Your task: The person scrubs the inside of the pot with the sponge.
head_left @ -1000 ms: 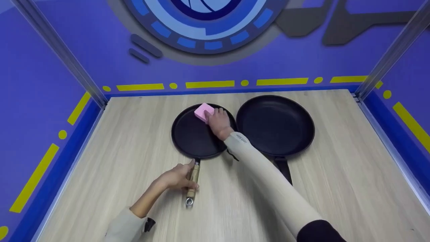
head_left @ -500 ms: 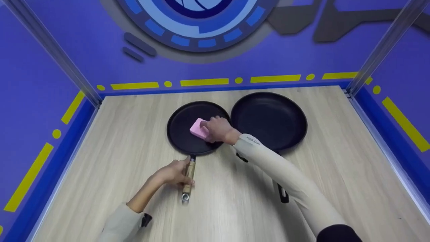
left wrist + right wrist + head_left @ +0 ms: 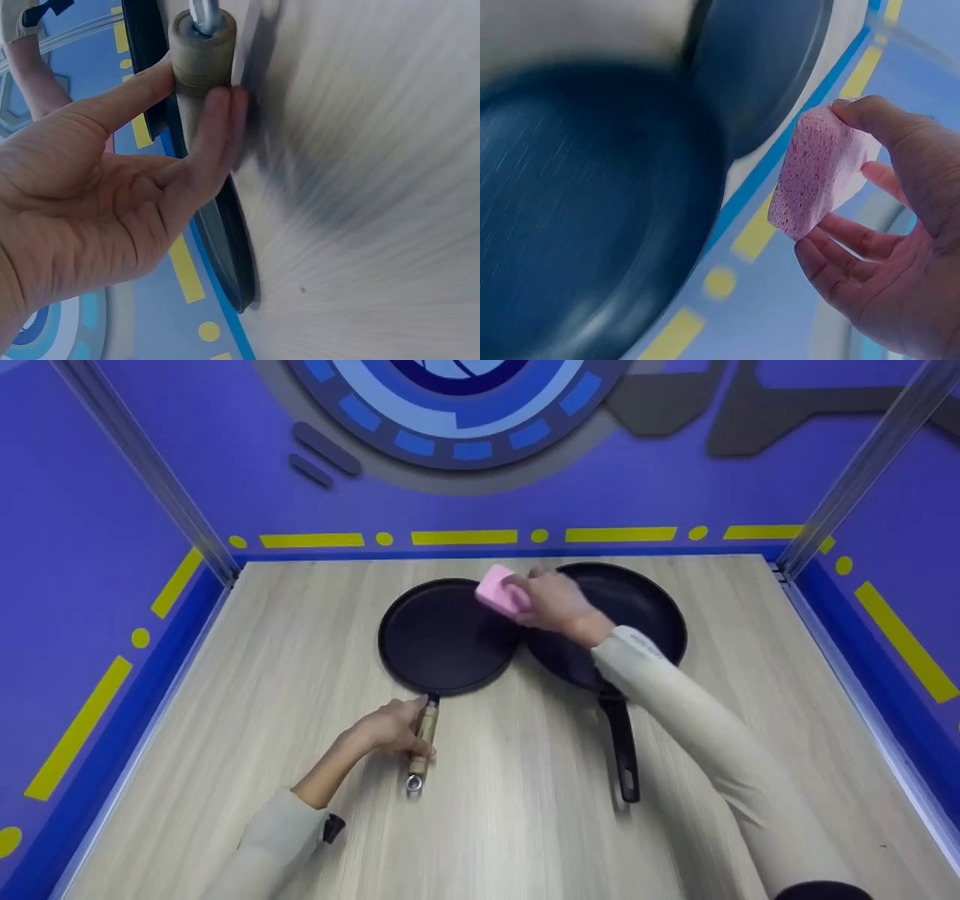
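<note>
Right hand point(image 3: 556, 601): pinches sponge point(image 3: 498, 589) — pores show only in right wrist view;
Left hand point(image 3: 388, 727): curled round handle point(image 3: 427, 727);
Pans point(image 3: 442, 649): near desk point(image 3: 300, 637)'s far edge

At the upper centre, my right hand point(image 3: 555, 598) covers part of the deep pan point(image 3: 637, 600), and the pink sponge point(image 3: 497, 589), slightly blurred, hides some rim of the flat pan point(image 3: 442, 637). Lettering point(image 3: 637, 639) on my right sleeve point(image 3: 712, 727) is too small to read. My left sleeve point(image 3: 277, 832) runs off the bottom edge. My left hand point(image 3: 390, 726) hides part of the wooden handle point(image 3: 427, 725); its metal ring point(image 3: 205, 15) is cropped by the left wrist view's top edge.
</note>
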Motion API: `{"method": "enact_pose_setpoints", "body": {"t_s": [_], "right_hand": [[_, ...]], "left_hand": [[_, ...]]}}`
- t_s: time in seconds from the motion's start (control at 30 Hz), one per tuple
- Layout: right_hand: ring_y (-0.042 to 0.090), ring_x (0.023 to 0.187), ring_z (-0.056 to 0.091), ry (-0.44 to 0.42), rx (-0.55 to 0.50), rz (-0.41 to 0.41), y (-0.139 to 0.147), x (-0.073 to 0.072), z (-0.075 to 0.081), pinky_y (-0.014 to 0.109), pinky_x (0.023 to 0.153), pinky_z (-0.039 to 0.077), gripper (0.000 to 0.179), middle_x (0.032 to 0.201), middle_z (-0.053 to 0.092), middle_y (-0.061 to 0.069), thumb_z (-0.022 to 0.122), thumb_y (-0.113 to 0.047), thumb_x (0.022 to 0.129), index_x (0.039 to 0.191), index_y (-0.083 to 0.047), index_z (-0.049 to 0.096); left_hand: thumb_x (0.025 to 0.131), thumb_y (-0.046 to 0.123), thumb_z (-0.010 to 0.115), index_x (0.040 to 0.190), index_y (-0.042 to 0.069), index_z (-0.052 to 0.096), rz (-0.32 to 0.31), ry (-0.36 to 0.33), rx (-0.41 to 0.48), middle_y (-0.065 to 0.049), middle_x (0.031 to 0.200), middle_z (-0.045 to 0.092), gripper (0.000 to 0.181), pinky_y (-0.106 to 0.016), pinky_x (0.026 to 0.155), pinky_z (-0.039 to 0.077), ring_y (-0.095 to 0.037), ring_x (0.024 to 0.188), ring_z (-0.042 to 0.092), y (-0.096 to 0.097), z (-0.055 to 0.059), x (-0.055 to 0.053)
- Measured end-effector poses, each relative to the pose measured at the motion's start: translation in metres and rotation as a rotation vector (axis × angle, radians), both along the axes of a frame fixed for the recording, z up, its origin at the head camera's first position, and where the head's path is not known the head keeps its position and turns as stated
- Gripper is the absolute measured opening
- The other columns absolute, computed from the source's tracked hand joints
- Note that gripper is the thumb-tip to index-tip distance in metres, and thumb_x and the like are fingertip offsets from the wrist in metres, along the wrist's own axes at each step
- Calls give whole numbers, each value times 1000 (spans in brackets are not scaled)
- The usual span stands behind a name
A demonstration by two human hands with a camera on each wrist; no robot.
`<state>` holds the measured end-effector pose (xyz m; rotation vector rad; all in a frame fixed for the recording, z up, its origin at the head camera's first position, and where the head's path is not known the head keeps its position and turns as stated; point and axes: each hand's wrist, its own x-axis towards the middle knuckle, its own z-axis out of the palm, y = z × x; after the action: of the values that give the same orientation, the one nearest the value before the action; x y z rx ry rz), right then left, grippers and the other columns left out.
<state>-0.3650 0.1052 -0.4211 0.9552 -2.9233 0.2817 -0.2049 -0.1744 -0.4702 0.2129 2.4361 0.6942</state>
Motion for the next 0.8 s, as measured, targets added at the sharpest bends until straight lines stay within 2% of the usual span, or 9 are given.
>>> {"method": "enact_pose_setpoints", "body": {"t_s": [0.1,0.17,0.27,0.33,0.4,0.47,0.57,0.67,0.8], "right_hand": [[45,108,65,-14,5,-60,28,-9,3,58,90,56,61,124,65,28,79,-28,87,142,-12,58],[47,111,64,-29,12,-97,45,-14,2,59,92,55,61,127,64,29,79,-27,87,142,-11,57],[48,113,62,-59,31,-146,69,-18,0,60,94,54,62,127,63,31,78,-24,86,143,-11,55],[47,112,62,-79,41,-170,81,-21,-3,60,94,53,63,125,62,31,78,-23,86,143,-11,55],[45,111,62,-102,53,-182,90,-23,-6,59,94,53,63,123,62,30,79,-23,86,143,-12,55],[44,110,61,-125,63,-185,97,-25,-10,59,94,52,62,122,62,29,79,-22,86,142,-12,55],[43,114,59,-167,79,-174,105,-27,-20,59,98,50,62,125,61,28,79,-19,87,143,-12,55],[45,119,56,-217,92,-152,111,-28,-33,60,103,47,63,130,59,29,79,-16,86,144,-12,55],[45,122,56,-261,111,-104,114,-27,-49,60,106,45,65,132,59,28,81,-15,85,144,-12,56]], "left_hand": [[79,25,89,146,-4,46,-54,45,-94,-17,113,67,85,-44,92,52,-24,91,57,3,5,-5],[80,29,88,141,-2,51,-82,88,-161,-15,108,66,78,-44,86,53,-25,91,58,8,11,-8],[85,33,84,139,0,56,-78,200,-212,-19,117,69,70,-47,86,56,-33,101,67,20,19,-11],[88,34,80,148,2,51,-63,300,-193,-23,130,66,73,-54,94,56,-40,115,66,31,24,-13],[90,33,78,146,4,53,-45,394,-123,-25,136,64,68,-56,95,55,-44,120,65,44,26,-15],[91,30,78,144,4,55,-54,446,-19,-23,129,68,63,-55,92,57,-41,114,68,60,27,-18],[92,24,77,145,2,53,-95,424,168,-21,121,71,62,-48,90,59,-35,107,71,88,21,-19],[93,17,75,146,-1,49,-153,341,329,-21,115,72,62,-38,87,61,-32,100,73,116,10,-16],[94,12,74,146,-3,49,-221,243,470,-23,113,71,60,-22,76,59,-34,97,75,146,-5,-11]]}}
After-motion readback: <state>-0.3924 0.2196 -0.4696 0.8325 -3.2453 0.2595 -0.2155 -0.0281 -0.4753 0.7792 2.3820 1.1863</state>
